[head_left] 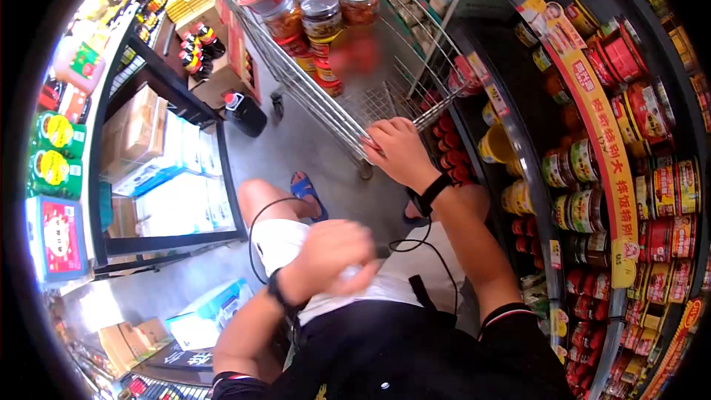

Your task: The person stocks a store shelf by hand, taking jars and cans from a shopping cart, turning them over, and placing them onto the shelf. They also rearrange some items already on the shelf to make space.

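My right hand (400,150) is closed round the near edge of a wire shopping cart (311,104), its fingers curled over the bar. My left hand (337,255) is raised in front of my body, apart from the cart. Motion smears its fingers, so I cannot see if it holds anything. Inside the cart stand several jars with red or clear lids, among them a clear-lidded jar (360,4) and a dark-filled jar (321,16). Beside them is a blurred red item (355,53) whose kind I cannot make out.
Shelves of jars (581,159) line the right side, close to the cart. On the left stand a rack with boxes (137,130) and green packs (55,155). A dark jug (246,115) stands on the floor. A black cable (437,255) hangs across my legs.
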Demonstrator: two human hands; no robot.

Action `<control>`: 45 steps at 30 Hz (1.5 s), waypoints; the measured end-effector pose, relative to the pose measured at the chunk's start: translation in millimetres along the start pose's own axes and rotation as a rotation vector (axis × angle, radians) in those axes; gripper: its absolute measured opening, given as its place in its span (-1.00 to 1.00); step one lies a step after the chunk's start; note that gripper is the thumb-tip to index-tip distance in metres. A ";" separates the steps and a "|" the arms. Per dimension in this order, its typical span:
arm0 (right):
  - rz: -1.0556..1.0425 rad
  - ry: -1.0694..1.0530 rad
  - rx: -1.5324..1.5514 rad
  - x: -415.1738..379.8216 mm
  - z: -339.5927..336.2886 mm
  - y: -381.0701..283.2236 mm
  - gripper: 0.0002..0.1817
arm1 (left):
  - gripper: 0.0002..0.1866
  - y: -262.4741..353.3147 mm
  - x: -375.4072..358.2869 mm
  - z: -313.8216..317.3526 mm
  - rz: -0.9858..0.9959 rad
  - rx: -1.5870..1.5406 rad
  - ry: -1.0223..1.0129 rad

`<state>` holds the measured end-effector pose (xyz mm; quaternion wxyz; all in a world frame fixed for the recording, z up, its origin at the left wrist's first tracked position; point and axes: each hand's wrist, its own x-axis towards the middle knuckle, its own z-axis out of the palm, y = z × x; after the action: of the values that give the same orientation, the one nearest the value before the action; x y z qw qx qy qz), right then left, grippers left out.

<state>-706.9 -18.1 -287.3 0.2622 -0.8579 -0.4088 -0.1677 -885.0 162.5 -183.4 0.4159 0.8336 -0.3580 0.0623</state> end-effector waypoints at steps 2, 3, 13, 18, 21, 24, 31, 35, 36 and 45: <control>-0.001 -0.040 0.000 -0.5 -3.4 -2.1 -0.86 | -0.67 -60.0 -14.2 87.6 -0.500 -0.217 -0.277; 0.003 -0.018 0.019 1.4 -3.7 -3.7 -0.86 | -0.65 -109.4 -48.4 137.8 -0.476 -0.115 -0.470; 0.189 -0.444 0.160 19.8 -26.4 3.2 -0.40 | -0.37 -211.5 -136.7 321.2 -0.562 -0.301 -1.264; 0.264 -0.780 0.306 58.6 -43.0 32.2 -0.35 | -0.40 -254.1 -124.7 299.4 -0.622 -0.426 -1.315; 0.399 -0.861 0.406 76.3 -52.8 40.3 -0.42 | -0.42 -273.2 -112.2 261.0 -0.652 -0.439 -1.342; 0.420 -0.844 0.198 82.4 -53.2 41.1 -0.44 | -0.44 -320.9 -86.7 201.7 -0.683 -0.360 -1.340; 0.552 -0.668 0.126 68.0 -47.7 24.6 -0.57 | -0.47 -414.8 18.2 96.6 -0.566 -0.045 -1.339; 0.634 -0.541 0.071 59.1 -39.7 7.0 -0.66 | -0.49 -424.5 55.0 63.9 -0.439 0.071 -1.331; 0.664 -0.534 0.066 59.5 -40.7 2.6 -0.70 | -0.50 -422.7 61.1 59.4 -0.401 0.092 -1.332; 0.871 -0.279 -0.197 53.2 -11.9 -40.0 -0.50 | -0.67 -380.8 33.5 67.8 0.348 0.083 -1.279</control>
<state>-706.9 28.7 -238.5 0.1679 -0.9848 -0.0240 0.0371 -626.5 245.6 -460.8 0.0728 0.6516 -0.6611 -0.3648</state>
